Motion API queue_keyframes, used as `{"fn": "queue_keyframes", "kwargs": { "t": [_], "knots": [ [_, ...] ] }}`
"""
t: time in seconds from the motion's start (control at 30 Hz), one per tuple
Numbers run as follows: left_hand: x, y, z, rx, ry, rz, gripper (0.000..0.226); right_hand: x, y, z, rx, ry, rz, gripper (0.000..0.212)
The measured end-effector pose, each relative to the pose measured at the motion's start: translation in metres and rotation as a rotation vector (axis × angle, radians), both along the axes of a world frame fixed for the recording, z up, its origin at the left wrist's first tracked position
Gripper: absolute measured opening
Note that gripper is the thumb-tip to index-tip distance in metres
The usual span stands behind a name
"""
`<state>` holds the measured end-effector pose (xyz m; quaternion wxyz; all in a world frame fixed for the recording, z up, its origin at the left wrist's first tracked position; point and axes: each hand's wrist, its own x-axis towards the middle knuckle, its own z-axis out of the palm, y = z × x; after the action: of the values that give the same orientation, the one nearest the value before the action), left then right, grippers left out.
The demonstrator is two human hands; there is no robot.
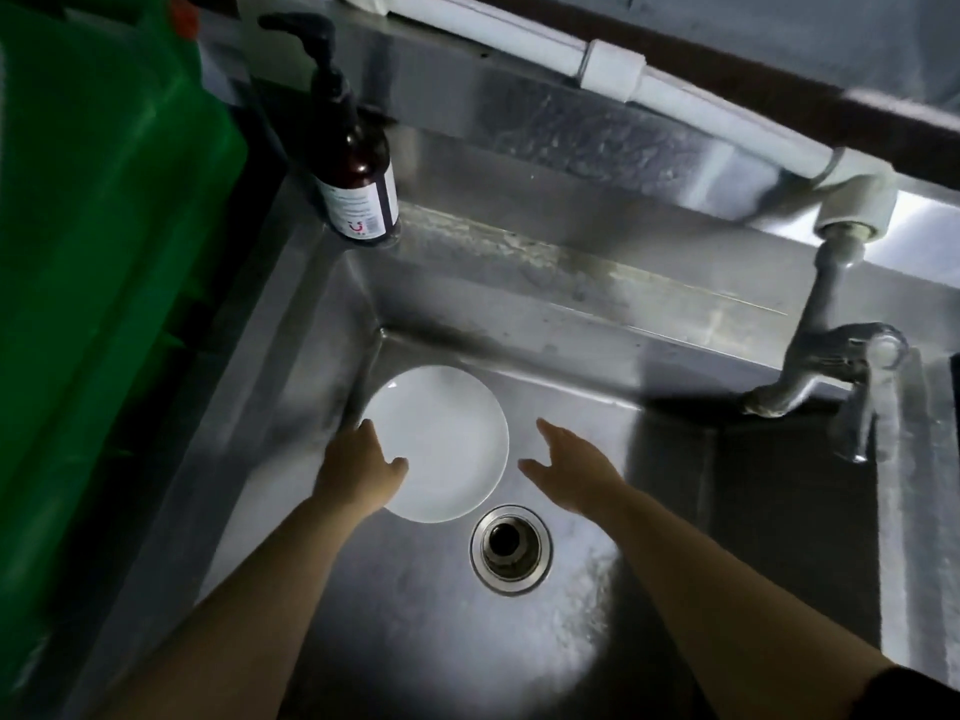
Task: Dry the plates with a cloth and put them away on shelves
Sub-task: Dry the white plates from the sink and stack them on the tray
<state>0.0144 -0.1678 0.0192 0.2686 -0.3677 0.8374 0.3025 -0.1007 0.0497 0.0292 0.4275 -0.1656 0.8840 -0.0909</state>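
Down in the stainless steel sink, a white plate lies in the basin's far left corner, its near edge just beside the round drain and up-left of it. The left hand grips the plate's near-left rim, thumb laid over the top face and fingers curled along the edge toward the sink's left wall. The right hand hovers just right of the plate, above and slightly right of the drain, fingers straight and spread, thumb pointing toward the plate, holding nothing; whether it touches the basin floor cannot be told. Both forearms reach in from the near side, either side of the drain.

A metal tap juts over the basin to the drain's far right, fed from a white pipe that runs along the wall behind the sink. On the ledge at the sink's far left corner, well beyond the drain, stands a dark brown pump bottle with a white label. Left of the sink, a green plastic crate fills that edge of the view.
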Motion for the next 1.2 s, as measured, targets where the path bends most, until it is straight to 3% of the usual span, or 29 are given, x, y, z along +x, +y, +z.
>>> {"fn": "queue_keyframes", "kwargs": {
  "t": [0.23, 0.43, 0.6, 0.7, 0.83, 0.97, 1.07, 1.2],
  "knots": [
    [0.005, -0.002, -0.031, 0.061, -0.029, 0.165, 0.082, 0.006, -0.025, -0.028, -0.054, -0.135, -0.149, 0.068],
    [0.004, 0.005, -0.039, 0.076, 0.01, 0.27, 0.071, 0.007, -0.03, -0.041, -0.163, -0.249, -0.353, 0.06],
    [-0.011, 0.009, -0.032, 0.122, 0.063, 0.559, 0.046, 0.007, -0.028, -0.042, -0.292, -0.385, -0.555, 0.06],
    [-0.011, 0.009, -0.03, 0.158, 0.044, 0.649, 0.058, 0.011, -0.026, -0.039, -0.342, -0.433, -0.606, 0.064],
    [0.001, 0.015, -0.03, 0.179, 0.052, 0.657, 0.052, 0.02, -0.019, -0.03, -0.383, -0.443, -0.648, 0.072],
    [0.014, 0.028, -0.015, 0.156, 0.095, 0.566, 0.035, 0.023, 0.002, -0.016, -0.408, -0.381, -0.699, 0.058],
    [0.023, 0.04, 0.007, 0.156, 0.208, 0.475, 0.023, 0.025, 0.019, 0.007, -0.374, -0.195, -0.729, 0.069],
    [0.038, 0.054, 0.046, 0.203, 0.329, 0.415, 0.018, 0.039, 0.048, 0.044, -0.389, 0.068, -0.642, 0.053]
  ]
}}
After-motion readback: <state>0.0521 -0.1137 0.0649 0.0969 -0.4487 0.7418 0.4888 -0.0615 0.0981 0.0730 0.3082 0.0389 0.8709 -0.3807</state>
